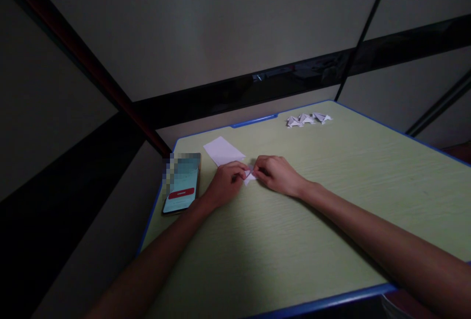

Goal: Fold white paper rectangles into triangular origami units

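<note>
Bare forearms converge — folded paper sits pinched between both hands.

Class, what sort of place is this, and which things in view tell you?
Probably a room in a home: a blue-edged table stands by pale panels that look like cupboard doors, and a phone lies near a white sheet of paper.

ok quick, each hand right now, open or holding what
Left hand: closed, pinching the small folded paper.
Right hand: closed on the same paper, opposite side.
</note>
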Available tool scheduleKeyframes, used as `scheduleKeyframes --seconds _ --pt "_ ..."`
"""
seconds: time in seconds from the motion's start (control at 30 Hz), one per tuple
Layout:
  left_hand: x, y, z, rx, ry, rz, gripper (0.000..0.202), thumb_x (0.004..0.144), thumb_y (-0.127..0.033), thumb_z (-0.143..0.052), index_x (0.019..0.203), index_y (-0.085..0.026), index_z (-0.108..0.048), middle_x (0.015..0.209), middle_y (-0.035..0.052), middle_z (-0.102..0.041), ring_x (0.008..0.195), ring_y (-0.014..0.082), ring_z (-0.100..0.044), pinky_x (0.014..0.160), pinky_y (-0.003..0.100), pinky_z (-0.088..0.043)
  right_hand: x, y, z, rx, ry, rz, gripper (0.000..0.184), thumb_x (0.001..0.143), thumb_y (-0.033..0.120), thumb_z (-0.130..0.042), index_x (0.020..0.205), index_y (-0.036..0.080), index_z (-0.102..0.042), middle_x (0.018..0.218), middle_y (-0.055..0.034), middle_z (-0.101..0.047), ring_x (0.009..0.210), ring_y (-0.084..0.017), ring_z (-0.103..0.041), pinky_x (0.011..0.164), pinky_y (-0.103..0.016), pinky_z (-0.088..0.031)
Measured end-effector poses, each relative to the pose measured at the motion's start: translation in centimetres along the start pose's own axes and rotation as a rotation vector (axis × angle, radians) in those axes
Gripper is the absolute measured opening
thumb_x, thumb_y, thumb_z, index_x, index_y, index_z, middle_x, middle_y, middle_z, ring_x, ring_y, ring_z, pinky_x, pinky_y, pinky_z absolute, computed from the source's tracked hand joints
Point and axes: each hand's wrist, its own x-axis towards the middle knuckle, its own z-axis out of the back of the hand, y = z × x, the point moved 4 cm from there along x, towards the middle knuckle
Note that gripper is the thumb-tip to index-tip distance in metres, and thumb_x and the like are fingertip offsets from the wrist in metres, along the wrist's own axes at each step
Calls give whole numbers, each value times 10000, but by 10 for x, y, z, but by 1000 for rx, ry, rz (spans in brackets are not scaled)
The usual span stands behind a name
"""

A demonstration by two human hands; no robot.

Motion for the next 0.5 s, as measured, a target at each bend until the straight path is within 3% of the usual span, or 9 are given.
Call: scheduleKeyframes --seconds 0.27,0.5 --pt "5 9 -1 -21 52 111 118 647 -107 -536 535 -133 -562 699 20 -496 720 128 -488 678 257 -396 3 -3 -1 71 -12 -61 108 706 153 -488 650 140 -580 675 -38 -590 583 -110 -493 551 -205 -316" --pt "6 13 -1 -57 73 162 133 658 -107 -535 531 -138 -564 699 4 -470 712 115 -472 667 243 -385 5 -6 -3 225 7 -59 122 702 140 -504 624 109 -593 623 -35 -557 542 -92 -464 524 -197 -321"
